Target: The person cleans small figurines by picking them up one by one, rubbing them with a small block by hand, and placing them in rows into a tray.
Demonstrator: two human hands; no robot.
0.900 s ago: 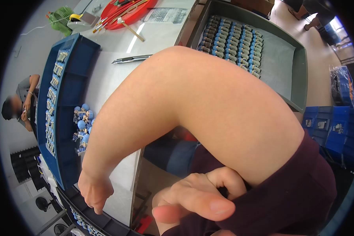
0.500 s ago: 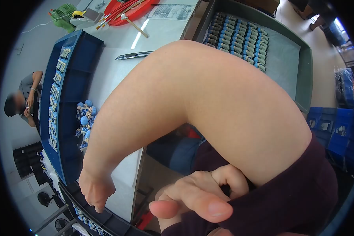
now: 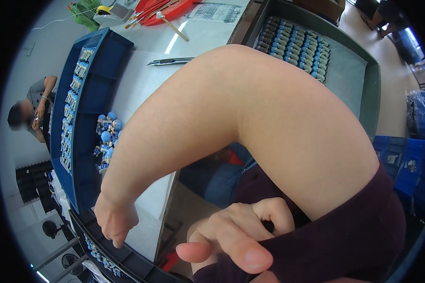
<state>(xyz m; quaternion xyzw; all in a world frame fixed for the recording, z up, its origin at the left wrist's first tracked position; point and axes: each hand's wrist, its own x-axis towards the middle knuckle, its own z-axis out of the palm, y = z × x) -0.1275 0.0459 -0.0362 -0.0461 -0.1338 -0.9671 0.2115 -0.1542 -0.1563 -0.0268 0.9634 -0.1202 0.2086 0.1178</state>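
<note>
My right arm bends across the view, and my right hand (image 3: 115, 221) hangs over the table edge near a dark tray (image 3: 139, 266). Its fingers are closed and turned away, so anything in them is hidden. Close to my dark purple sleeve is my left hand (image 3: 241, 228), its fingers partly bent and apart with nothing visible between them. Beyond my right forearm lies a pile of small blue-capped figurines (image 3: 107, 137), partly covered by the arm.
A blue tray (image 3: 111, 56) holds rows of figurines. A grey-green tray (image 3: 370, 94) carries several rows of small painted parts. A utility knife (image 3: 170, 61), a red dish (image 3: 167, 12) with brushes and a printed sheet (image 3: 215, 12) lie on the table. Another person (image 3: 38, 106) sits beyond.
The whole scene has shifted slightly right and a little upward in places, as the head turned. Both hands keep nearly the same pose.
</note>
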